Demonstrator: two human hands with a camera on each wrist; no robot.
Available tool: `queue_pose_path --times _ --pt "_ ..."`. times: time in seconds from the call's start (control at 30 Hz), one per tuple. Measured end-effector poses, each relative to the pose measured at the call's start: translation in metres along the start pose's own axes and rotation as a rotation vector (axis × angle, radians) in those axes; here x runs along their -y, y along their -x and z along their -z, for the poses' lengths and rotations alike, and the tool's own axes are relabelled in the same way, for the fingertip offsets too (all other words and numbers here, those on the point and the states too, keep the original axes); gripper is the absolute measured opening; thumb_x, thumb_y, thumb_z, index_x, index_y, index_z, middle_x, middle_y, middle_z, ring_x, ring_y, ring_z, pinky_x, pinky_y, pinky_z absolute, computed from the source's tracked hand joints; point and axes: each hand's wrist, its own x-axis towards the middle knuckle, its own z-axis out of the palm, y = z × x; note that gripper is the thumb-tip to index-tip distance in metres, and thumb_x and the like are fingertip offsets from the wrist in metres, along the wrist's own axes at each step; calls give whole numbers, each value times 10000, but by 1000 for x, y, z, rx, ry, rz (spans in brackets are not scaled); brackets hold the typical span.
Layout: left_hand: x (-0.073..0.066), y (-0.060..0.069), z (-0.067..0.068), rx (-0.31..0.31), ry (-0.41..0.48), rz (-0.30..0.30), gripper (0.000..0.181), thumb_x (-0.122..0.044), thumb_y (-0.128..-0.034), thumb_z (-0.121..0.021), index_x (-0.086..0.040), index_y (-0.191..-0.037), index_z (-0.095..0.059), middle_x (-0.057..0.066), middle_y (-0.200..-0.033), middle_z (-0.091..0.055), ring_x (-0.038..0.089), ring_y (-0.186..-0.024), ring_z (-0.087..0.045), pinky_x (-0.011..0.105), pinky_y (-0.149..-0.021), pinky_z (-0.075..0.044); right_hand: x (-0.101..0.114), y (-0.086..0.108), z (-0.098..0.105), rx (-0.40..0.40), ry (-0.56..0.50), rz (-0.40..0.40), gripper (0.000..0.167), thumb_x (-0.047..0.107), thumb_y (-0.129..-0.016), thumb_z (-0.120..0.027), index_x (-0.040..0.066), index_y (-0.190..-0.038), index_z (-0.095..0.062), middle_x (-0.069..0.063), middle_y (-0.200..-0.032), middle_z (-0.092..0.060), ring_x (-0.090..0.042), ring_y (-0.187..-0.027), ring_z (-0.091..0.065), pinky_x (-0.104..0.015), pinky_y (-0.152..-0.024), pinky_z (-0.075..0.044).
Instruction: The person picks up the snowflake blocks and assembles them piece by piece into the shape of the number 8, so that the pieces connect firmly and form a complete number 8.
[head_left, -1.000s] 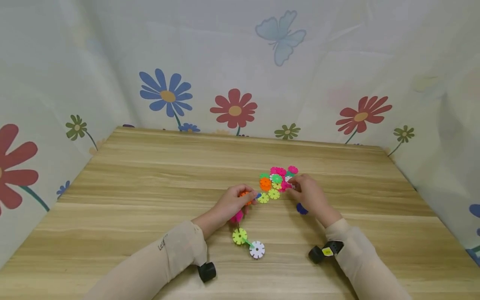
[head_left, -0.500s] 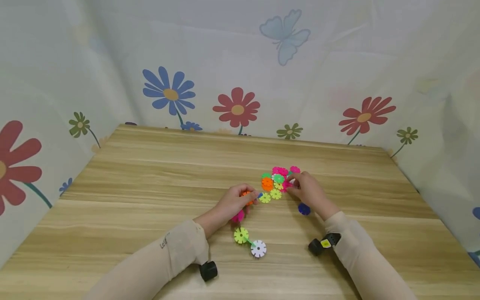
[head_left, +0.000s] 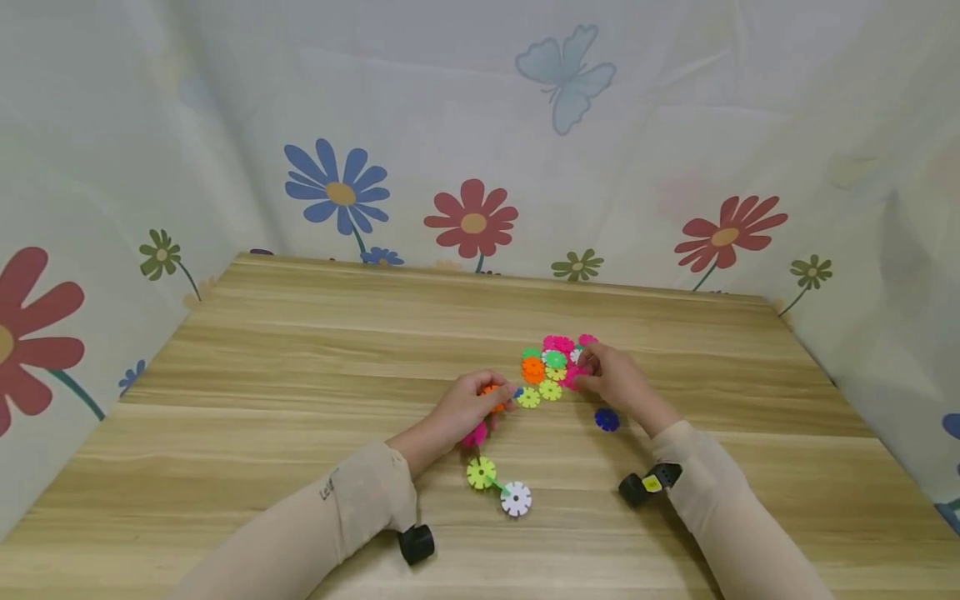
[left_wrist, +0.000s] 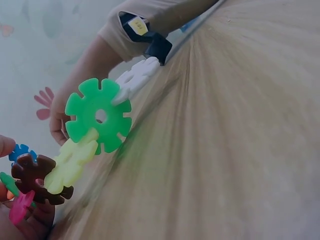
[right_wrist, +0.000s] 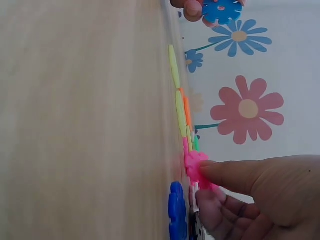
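My left hand grips one end of a chain of slotted plastic discs, with an orange disc and a blue disc at its fingers. Down the chain, the left wrist view shows a pink disc, a brown disc, a yellow disc, a green disc and a white disc at the free end. At the right side of a loose pile, my right hand pinches a tilted pink disc, thumb on its face. The fingers partly cover that side of the pile.
The pile holds several flat discs, among them a light green disc, orange discs and yellow discs. A dark blue disc lies apart, below my right hand. The wooden table meets a flower-printed cloth at its back edge.
My right fingers have shifted slightly at the pile, and a white disc beside them shows more than half a second ago. My left hand and the chain stay in place.
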Motion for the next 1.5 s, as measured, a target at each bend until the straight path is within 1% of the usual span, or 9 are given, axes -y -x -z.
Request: queue_pose_path --times 0.1,0.3,0.47,0.57,0.77,0.93,1.07,1.23,1.5 --pt "2 -1 0 0 -1 -9 254 -257 -967 -572 -24 -1046 -632 155 -964 -697 103 -556 -515 210 -478 -425 0 3 0 -17 -73 -9 137 79 -890 -661 -10 -970 -593 -115 -807 -612 -152 -648 -550 -252 -600 -489" --pt "4 0 0 11 -17 -32 256 -251 -979 -551 -17 -1047 -630 167 -975 -701 98 -557 -508 208 -478 -404 9 11 -2 -1 -305 -71 164 88 -936 -608 -54 -1014 -576 -173 -846 -650 -134 -625 -618 -263 -577 -564" --pt "5 -1 -1 8 -16 -27 238 -248 -976 -555 -31 -1029 -637 139 -948 -710 92 -548 -508 200 -483 -404 20 18 -6 40 -458 -28 160 84 -963 -561 -67 -990 -516 -207 -780 -657 -171 -600 -642 -317 -545 -566" --pt "4 -1 -2 5 -12 -24 233 -255 -974 -560 -40 -1021 -639 131 -939 -712 89 -543 -507 199 -486 -405 25 22 -8 55 -517 -11 156 77 -967 -551 -73 -988 -512 -226 -778 -659 -188 -600 -652 -325 -542 -567" --pt "4 -2 -2 14 -4 -29 240 -254 -973 -563 -31 -1021 -637 152 -949 -708 85 -546 -504 202 -492 -404 35 27 -13 68 -571 -6 187 97 -967 -558 -83 -1016 -555 -246 -799 -649 -153 -598 -633 -295 -551 -564" --pt "3 0 -2 20 -22 -44 279 -277 -976 -558 -14 -1028 -635 175 -953 -707 91 -551 -499 204 -497 -402 43 29 -19 99 -625 24 228 109 -968 -560 -104 -1049 -557 -280 -820 -658 -135 -582 -642 -308 -552 -569" --pt "1 1 -1 20 -47 -56 289 -292 -979 -551 -21 -1032 -636 159 -941 -709 100 -564 -504 206 -509 -402 47 29 -22 102 -663 40 221 93 -971 -548 -115 -1045 -546 -287 -817 -665 -124 -569 -650 -314 -538 -567" --pt "1 2 -1 25 -59 -54 278 -304 -979 -551 -46 -1029 -642 128 -928 -709 97 -562 -501 203 -509 -404 47 29 -23 99 -682 29 211 94 -976 -540 -107 -1037 -551 -256 -800 -674 -111 -566 -650 -298 -531 -562" --pt "1 2 -3 26 -52 -42 245 -286 -978 -553 -56 -1003 -634 103 -825 -663 86 -482 -445 204 -426 -385 49 30 -26 119 -736 30 221 92 -977 -537 -120 -1039 -526 -221 -782 -660 -108 -578 -652 -272 -538 -558"
